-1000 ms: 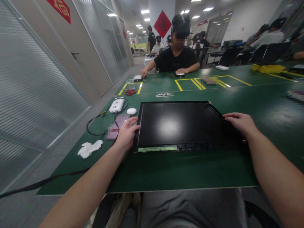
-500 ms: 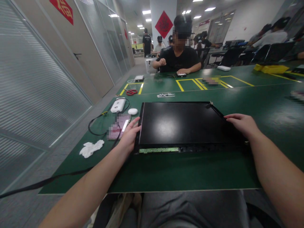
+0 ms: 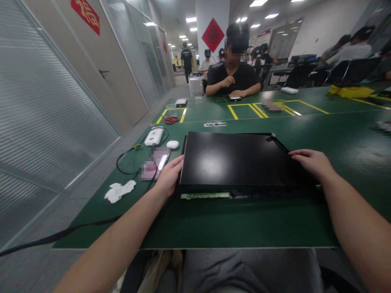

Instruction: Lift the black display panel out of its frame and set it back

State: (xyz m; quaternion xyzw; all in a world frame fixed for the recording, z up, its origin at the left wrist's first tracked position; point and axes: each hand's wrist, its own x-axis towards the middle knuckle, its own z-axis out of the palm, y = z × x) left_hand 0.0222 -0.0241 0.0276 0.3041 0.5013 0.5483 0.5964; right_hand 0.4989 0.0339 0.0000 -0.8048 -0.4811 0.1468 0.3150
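Screen panel (image 3: pixel 232 158), over a black frame (image 3: pixel 280 144) by the surface's (image 3: pixel 244 226) near edge, seems raised at left. Left hand (image 3: pixel 170 175) grips its left edge; right hand (image 3: pixel 312 163) pinches the frame's right rim. Likely stiff, fragile: hold by edges.

the bare left forearm (image 3: pixel 119 232) and right forearm (image 3: pixel 354 219) reach forward, well apart. the left hand (image 3: pixel 168 179) grips with fingers (image 3: pixel 175 165) angled forward; the right hand (image 3: pixel 314 165) curves inward, fingertips (image 3: pixel 292 153) pinching.
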